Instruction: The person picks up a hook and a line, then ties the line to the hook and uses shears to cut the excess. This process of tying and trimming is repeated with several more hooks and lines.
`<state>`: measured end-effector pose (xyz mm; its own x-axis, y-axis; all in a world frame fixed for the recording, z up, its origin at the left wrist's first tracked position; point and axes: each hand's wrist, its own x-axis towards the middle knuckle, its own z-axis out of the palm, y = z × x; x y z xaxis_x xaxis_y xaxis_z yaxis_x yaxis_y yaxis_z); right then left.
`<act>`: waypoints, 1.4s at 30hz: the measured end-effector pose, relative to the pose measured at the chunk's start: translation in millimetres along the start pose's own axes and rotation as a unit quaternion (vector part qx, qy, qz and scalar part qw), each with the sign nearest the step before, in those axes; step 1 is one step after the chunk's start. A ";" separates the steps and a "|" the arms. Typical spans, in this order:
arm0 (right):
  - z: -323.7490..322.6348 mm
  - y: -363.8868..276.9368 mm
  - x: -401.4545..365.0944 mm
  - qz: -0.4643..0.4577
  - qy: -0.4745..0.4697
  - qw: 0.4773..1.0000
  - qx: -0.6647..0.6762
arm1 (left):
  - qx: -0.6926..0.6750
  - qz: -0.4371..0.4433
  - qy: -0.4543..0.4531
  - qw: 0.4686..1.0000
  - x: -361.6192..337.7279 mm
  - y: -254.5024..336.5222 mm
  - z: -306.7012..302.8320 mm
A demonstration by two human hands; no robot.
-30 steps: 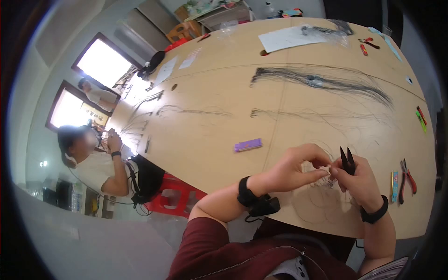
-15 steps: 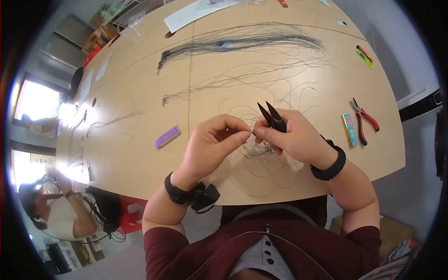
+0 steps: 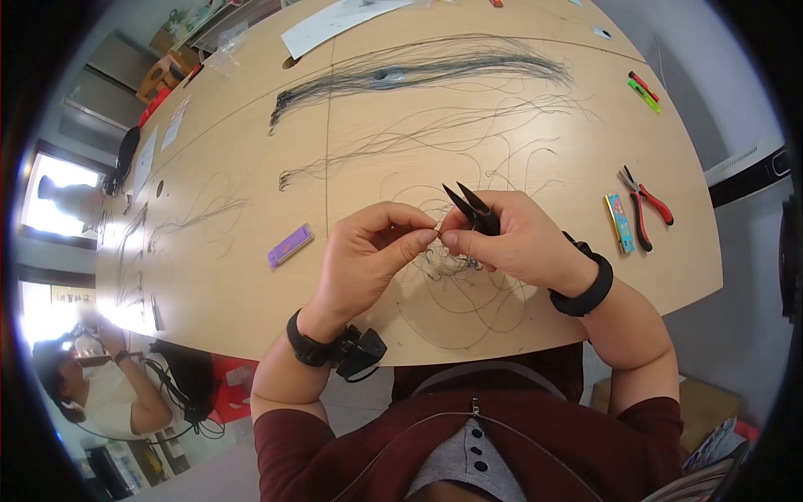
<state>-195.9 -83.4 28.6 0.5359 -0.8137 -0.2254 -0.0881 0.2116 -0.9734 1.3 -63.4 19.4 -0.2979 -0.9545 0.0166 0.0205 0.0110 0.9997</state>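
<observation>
My left hand is closed in a pinch on something tiny and thin, too small to name. Its thumb and forefinger meet the fingertips of my right hand. Tucked in my right hand are black-tipped pliers, their pointed jaws spread apart and aimed up and away; the handles are hidden in the palm. My right thumb and forefinger also pinch at the same tiny thing. Beneath both hands lies a loose tangle of thin dark lines, partly covered by the fingers.
A purple box lies left of my hands. To the right are a turquoise box and red-handled pliers. Bundled dark lines stretch across the table. Another person is at the left.
The view has shifted slightly, so the table and hands appear a little further left. My hands keep their fingertips together, with the pliers still in the right.
</observation>
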 end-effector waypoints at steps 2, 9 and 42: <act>-0.1 0.8 0.1 0.002 -0.002 1.000 0.000 | 0.004 0.000 -0.001 1.000 -0.5 -0.4 0.3; -0.2 1.5 0.9 0.013 -0.019 0.999 0.029 | 0.056 0.055 -0.017 0.997 -1.2 -3.1 0.2; -1.1 1.4 2.1 0.027 -0.003 0.995 0.100 | 0.058 0.072 0.004 0.996 -3.3 -1.0 -0.1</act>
<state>-195.8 -85.4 26.7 0.5400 -0.7953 -0.2756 0.0527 0.3587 -0.9320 2.4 -60.3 18.4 -0.2914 -0.9431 0.1600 -0.0478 0.1814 0.9822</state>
